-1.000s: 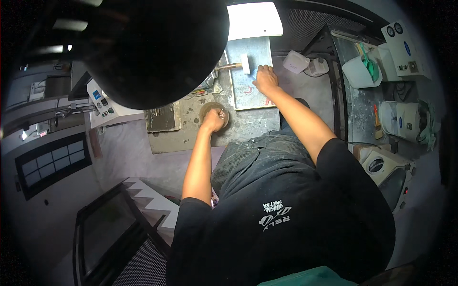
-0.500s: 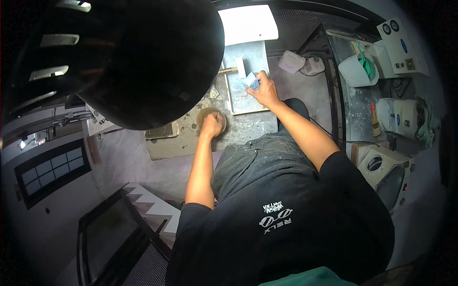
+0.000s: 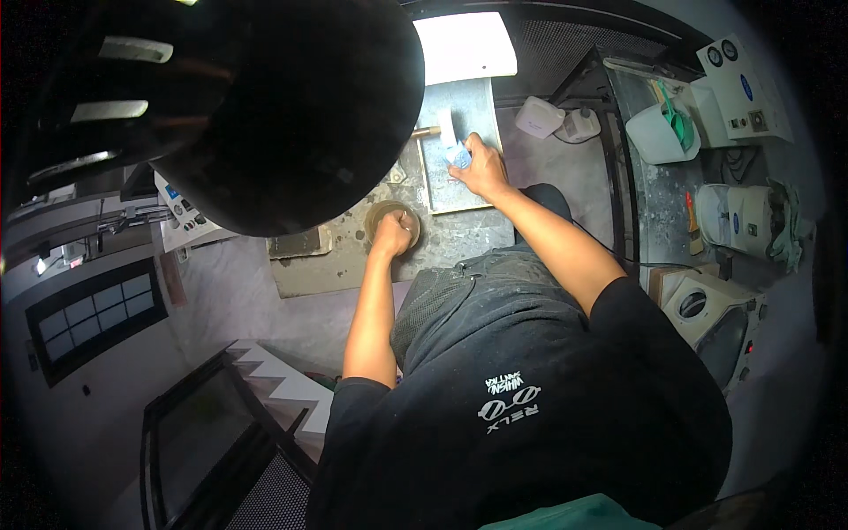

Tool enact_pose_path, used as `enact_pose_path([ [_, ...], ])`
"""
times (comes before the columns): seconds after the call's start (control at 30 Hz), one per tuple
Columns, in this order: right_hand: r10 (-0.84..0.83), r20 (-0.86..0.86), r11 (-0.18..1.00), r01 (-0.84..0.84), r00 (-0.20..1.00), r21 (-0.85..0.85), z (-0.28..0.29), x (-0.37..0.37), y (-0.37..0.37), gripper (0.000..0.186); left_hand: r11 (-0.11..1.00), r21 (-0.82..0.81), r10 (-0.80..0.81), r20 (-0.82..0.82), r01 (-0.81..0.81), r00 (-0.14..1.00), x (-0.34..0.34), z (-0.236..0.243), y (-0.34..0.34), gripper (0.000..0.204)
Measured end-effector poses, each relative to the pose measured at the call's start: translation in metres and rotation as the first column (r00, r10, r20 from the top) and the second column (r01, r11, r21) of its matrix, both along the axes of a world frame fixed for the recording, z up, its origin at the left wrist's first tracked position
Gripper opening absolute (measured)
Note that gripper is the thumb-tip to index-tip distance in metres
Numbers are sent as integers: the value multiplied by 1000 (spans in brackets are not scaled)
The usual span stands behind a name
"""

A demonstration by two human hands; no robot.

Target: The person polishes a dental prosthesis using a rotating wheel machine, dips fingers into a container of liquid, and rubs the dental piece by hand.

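Observation:
My left hand (image 3: 394,237) rests on top of a round tan disc-like object (image 3: 378,215) on a grimy worktable (image 3: 340,265); what lies under the palm is hidden. My right hand (image 3: 483,170) is closed on a small blue and white tool (image 3: 456,152), pressing it onto a grey rectangular slab (image 3: 470,99) at the table's far side. A wooden handle (image 3: 426,132) sticks out at the slab's left edge.
A large dark rounded shape (image 3: 265,106) hides the upper left. White containers (image 3: 541,117), a white bucket with a green tool (image 3: 658,132) and white machines (image 3: 740,216) line a bench on the right. A staircase (image 3: 274,380) drops away at lower left.
My right hand has slid a little toward me on the slab, with the blue and white tool in it. My left hand stays on the round object. The dark shape covers more of the view.

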State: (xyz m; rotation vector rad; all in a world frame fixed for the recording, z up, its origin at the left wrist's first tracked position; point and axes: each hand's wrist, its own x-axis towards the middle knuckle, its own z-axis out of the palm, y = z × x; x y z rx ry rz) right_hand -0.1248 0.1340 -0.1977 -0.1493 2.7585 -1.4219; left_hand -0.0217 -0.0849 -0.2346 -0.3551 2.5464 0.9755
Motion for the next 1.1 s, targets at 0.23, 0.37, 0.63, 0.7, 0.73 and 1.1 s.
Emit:
enact_pose_path([
  [0.23,16,86,1000,-18,996,19,9,2,-3,49,998,61,2,70,-6,998,-3,0,-3,15],
  [0.37,15,73,999,-17,997,31,14,3,-5,49,1000,24,-9,25,8,1000,-1,-9,-5,16],
  [0.63,61,115,995,-69,991,68,21,5,-4,47,998,67,17,48,-20,999,-1,-11,-4,16],
  [0.7,50,112,997,-57,992,55,21,4,-5,47,997,77,20,42,-23,999,-1,-12,-5,16],
  [0.73,39,110,998,-43,993,42,21,4,-5,47,996,87,22,37,-25,999,-1,-12,-6,16],
  [1.1,62,92,992,-72,994,106,21,-2,-1,48,998,61,-7,76,2,997,-3,4,-3,12],
])
